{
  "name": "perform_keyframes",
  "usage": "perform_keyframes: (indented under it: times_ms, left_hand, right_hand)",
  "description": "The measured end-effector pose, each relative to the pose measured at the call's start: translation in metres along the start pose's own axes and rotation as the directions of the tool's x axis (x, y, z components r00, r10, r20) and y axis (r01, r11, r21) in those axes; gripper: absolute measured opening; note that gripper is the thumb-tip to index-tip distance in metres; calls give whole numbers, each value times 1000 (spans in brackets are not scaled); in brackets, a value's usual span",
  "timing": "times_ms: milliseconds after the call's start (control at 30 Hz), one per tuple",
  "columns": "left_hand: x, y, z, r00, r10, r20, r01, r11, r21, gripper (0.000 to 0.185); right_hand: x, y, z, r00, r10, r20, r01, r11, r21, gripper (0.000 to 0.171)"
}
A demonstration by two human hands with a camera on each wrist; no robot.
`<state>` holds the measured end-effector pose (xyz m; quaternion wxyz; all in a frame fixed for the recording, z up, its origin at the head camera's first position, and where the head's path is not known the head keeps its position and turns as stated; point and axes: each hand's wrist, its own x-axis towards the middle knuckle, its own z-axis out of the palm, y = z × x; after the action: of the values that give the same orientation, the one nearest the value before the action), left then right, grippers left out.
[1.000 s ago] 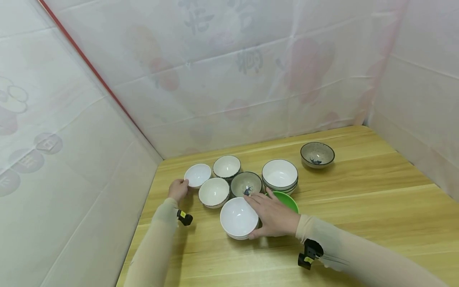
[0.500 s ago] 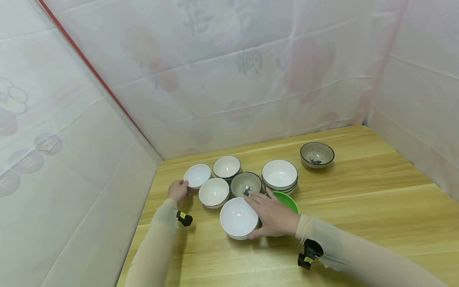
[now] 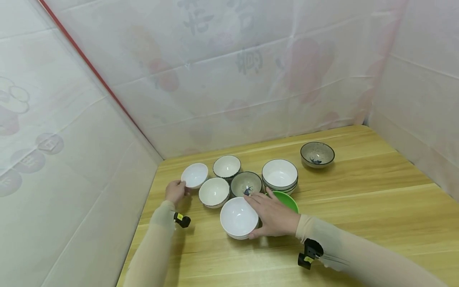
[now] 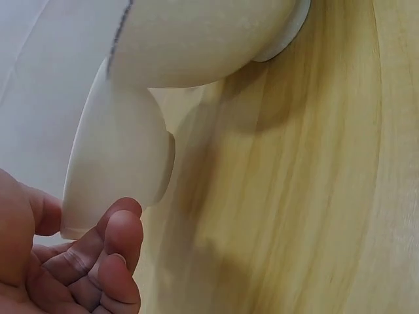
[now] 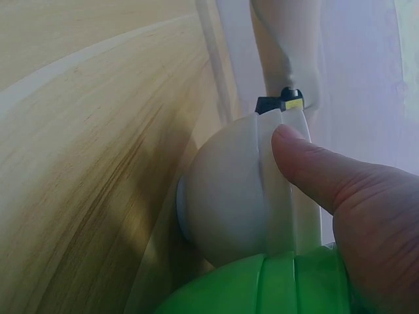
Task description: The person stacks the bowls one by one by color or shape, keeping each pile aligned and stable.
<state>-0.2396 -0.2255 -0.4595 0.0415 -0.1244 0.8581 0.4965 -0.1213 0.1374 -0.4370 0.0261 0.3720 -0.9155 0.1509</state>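
Note:
My left hand (image 3: 176, 190) grips the rim of a small white bowl (image 3: 195, 175) at the left end of the group. In the left wrist view that small white bowl (image 4: 118, 163) is tilted, its foot off the wood, with the left hand's fingers (image 4: 98, 255) curled under its rim. My right hand (image 3: 272, 217) lies against the right side of a stack of white bowls (image 3: 236, 218), fingers along the rim and thumb at the near side. In the right wrist view the thumb (image 5: 321, 173) presses the stack's rims (image 5: 236, 203), just above a green bowl (image 5: 262, 288).
On the wooden table (image 3: 358, 207) stand two dark-rimmed white bowls (image 3: 214, 192) (image 3: 226, 166), a grey patterned bowl (image 3: 246, 184), a stack of white bowls (image 3: 279, 175), the green bowl (image 3: 288, 201) and a lone grey bowl (image 3: 317, 154). White sheeting walls close the left, back and right.
The left hand has drawn back a little to the left, and the small white bowl has shifted and tipped with it. The right hand and its stack have not moved.

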Motion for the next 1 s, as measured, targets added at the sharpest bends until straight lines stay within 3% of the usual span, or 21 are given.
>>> perform_keyframes:
  times_ms: [500,700,1000]
  left_hand:
    - [-25,18,-30,996,74,-55,-79,992,-100,41]
    - [-43,31,-30,989,147,-18,-148,983,-110,41]
    - [-72,51,-18,958,281,59,-274,955,-111,35]
  right_hand:
    - [0,-2,-3,1000,4,4,-4,1000,18,112]
    - [-1,-2,-4,1000,-8,-7,8,1000,20,111]
    - [-1,-3,-5,1000,-8,-1,8,1000,30,110]
